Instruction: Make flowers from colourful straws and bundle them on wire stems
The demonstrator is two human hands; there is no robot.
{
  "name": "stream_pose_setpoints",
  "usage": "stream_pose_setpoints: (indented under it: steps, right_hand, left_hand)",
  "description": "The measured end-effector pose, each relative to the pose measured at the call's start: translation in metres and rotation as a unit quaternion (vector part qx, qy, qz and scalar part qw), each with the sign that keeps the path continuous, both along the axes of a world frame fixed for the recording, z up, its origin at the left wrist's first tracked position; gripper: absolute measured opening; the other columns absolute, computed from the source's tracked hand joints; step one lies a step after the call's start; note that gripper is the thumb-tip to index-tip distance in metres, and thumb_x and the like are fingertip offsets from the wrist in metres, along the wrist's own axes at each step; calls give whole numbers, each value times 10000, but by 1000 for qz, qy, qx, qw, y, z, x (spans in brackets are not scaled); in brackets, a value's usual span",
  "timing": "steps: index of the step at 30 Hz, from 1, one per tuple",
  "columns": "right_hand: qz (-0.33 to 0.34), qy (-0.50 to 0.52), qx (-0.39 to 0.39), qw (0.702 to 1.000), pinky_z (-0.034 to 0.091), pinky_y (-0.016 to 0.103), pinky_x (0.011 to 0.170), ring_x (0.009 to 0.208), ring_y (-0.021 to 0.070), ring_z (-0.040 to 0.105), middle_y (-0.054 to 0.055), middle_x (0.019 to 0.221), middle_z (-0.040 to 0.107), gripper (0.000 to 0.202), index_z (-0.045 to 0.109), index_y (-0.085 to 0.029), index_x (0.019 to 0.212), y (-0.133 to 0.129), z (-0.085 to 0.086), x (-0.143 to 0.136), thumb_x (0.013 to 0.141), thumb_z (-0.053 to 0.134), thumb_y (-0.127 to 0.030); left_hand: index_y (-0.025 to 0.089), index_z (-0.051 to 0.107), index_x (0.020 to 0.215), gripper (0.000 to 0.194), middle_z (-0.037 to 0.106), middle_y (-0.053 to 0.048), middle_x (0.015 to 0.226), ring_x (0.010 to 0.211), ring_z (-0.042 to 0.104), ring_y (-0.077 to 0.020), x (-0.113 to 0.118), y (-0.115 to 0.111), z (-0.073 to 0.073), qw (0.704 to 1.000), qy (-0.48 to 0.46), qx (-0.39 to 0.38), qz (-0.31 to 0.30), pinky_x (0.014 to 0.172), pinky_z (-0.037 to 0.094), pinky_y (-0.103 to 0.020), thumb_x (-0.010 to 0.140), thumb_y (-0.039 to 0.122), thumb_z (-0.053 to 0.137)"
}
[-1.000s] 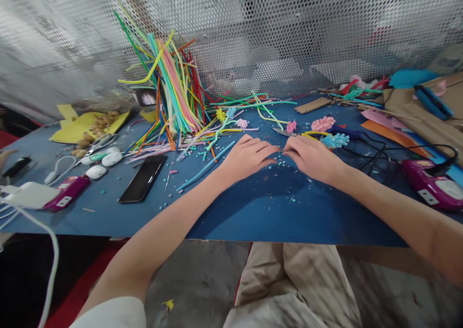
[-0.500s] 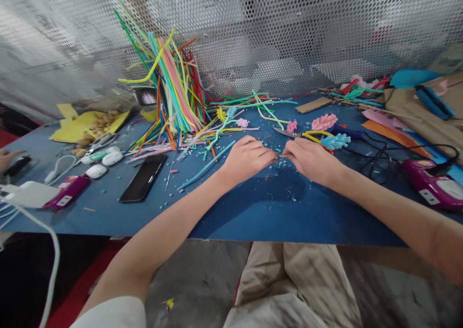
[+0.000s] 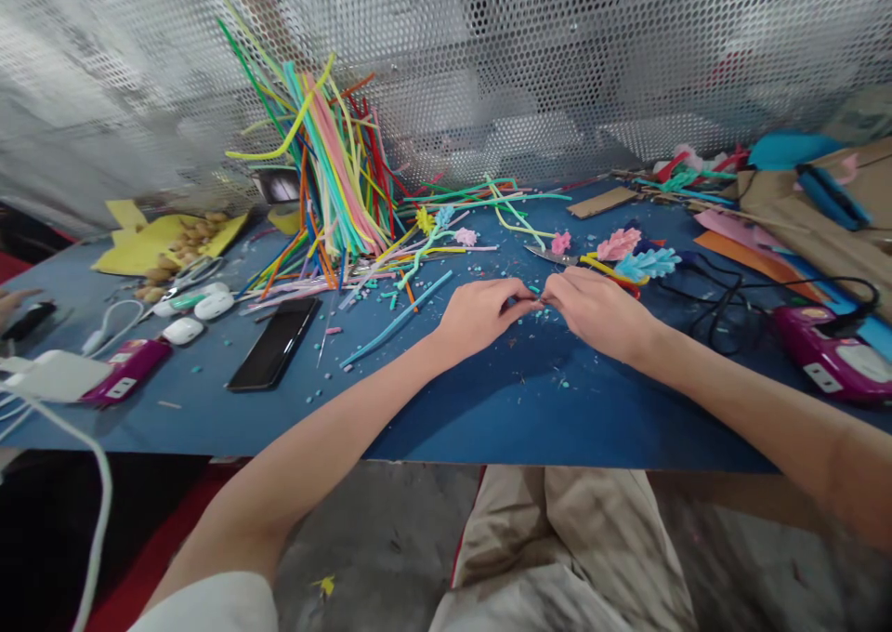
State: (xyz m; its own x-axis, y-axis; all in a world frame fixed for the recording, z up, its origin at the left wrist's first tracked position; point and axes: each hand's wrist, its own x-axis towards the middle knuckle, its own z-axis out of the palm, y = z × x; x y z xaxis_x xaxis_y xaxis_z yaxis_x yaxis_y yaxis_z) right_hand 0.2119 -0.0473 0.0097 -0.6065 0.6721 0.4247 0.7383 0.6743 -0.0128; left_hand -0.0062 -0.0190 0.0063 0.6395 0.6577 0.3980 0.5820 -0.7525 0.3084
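Note:
My left hand [image 3: 480, 316] is closed in a pinch over the blue table, its fingertips meeting those of my right hand [image 3: 592, 311], which is also closed. What they pinch is too small and hidden to name. Beyond my right hand extend a light-blue fuzzy leaf shape [image 3: 648, 264] and a pink one [image 3: 619, 244]. Scissors or pliers with yellow handles [image 3: 605, 268] lie just behind that hand. A light-blue pipe cleaner [image 3: 397, 319] lies left of my left hand. Small blue clippings are scattered round both hands.
A tall bundle of coloured pipe cleaners [image 3: 338, 167] stands at the back left. Nearer are a black phone [image 3: 274, 345] and a purple power strip [image 3: 129, 372]. Another purple strip [image 3: 832, 353] and cables lie right. Part of another person's hand [image 3: 12, 305] shows far left.
My left hand's thumb and fingers have shifted, showing a gap between them. The pink and light-blue leaf shapes behind my right hand have moved and tilted slightly.

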Motion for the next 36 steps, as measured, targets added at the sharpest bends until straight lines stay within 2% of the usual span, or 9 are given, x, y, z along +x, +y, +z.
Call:
stream_pose_setpoints:
  steps: [4, 8, 12, 14, 17, 19, 21, 31, 36]
  right_hand:
    - [13, 53, -12, 998, 516, 429, 809, 876, 265, 629, 107, 897, 672, 182, 587, -202, 953, 5, -1, 2, 1006, 418, -160]
    - [93, 152, 27, 984, 517, 476, 973, 1137, 270, 649, 118, 1195, 708, 144, 640, -222, 1066, -2, 4, 6, 992, 517, -206]
    - [70, 300, -28, 951, 555, 457, 937, 994, 250, 711, 82, 1046, 761, 123, 707, -236, 1002, -12, 9, 4, 962, 596, -272]
    - [25, 406, -158, 900, 599, 439, 838, 851, 234, 732, 82, 947, 768, 188, 717, -212, 1029, -14, 8, -2, 962, 609, -350]
    - [39, 551, -362, 751, 620, 434, 835, 852, 221, 745, 94, 1002, 773, 328, 686, -203, 1169, -11, 5, -12, 943, 641, -436]
    - [71, 611, -427, 663, 607, 438, 906, 930, 216, 742, 91, 1088, 765, 378, 668, -228, 1217, -8, 3, -16, 912, 689, -449]
    - [83, 642, -449, 616, 594, 425, 948, 952, 207, 741, 75, 1086, 767, 347, 694, -241, 1164, -7, 1, -17, 881, 736, -437]
    - [20, 643, -492, 586, 620, 295, 741, 772, 161, 734, 56, 871, 774, 180, 752, -194, 877, -3, -9, -13, 822, 803, -357]
    - [47, 642, -461, 611, 612, 305, 736, 756, 154, 719, 45, 853, 763, 149, 743, -199, 845, -3, -11, -14, 813, 812, -327]
  left_hand:
    - [189, 634, 1070, 310, 733, -41, 992, 886, 690, -168, 3, 1, -3, 1000, 22, 12, 17, 744, 495, -282, 1058, 400, 407]
    - [203, 639, 1072, 301, 734, -36, 1046, 904, 688, -150, 0, 5, -2, 997, -33, 51, 57, 753, 492, -272, 1067, 376, 393]
    - [196, 651, 1028, 301, 745, -35, 1003, 903, 686, -130, -9, 10, 3, 979, -114, 137, 101, 747, 477, -259, 1071, 353, 397]
    - [209, 666, 1035, 265, 752, -23, 980, 909, 686, -131, -13, 11, 5, 970, -105, 199, 91, 760, 466, -265, 1063, 330, 432]
    - [254, 682, 1073, 175, 764, 12, 968, 852, 669, -132, -17, 11, 8, 952, -44, 299, 49, 744, 427, -291, 1027, 324, 528]
    - [287, 678, 1109, 150, 771, 39, 997, 801, 643, -131, -17, 9, 9, 934, 4, 356, 24, 715, 390, -315, 1004, 312, 575]
    - [313, 673, 1139, 169, 773, 64, 1049, 775, 618, -127, -17, 7, 11, 919, 40, 392, 9, 710, 368, -331, 998, 281, 585]
    - [352, 683, 1116, 212, 754, 93, 1163, 843, 613, -135, -16, 1, 16, 926, 70, 372, -10, 807, 389, -363, 1010, 228, 548]
    - [328, 683, 1108, 195, 756, 85, 1160, 863, 620, -139, -16, 2, 14, 930, 49, 365, -15, 841, 410, -357, 999, 218, 563]
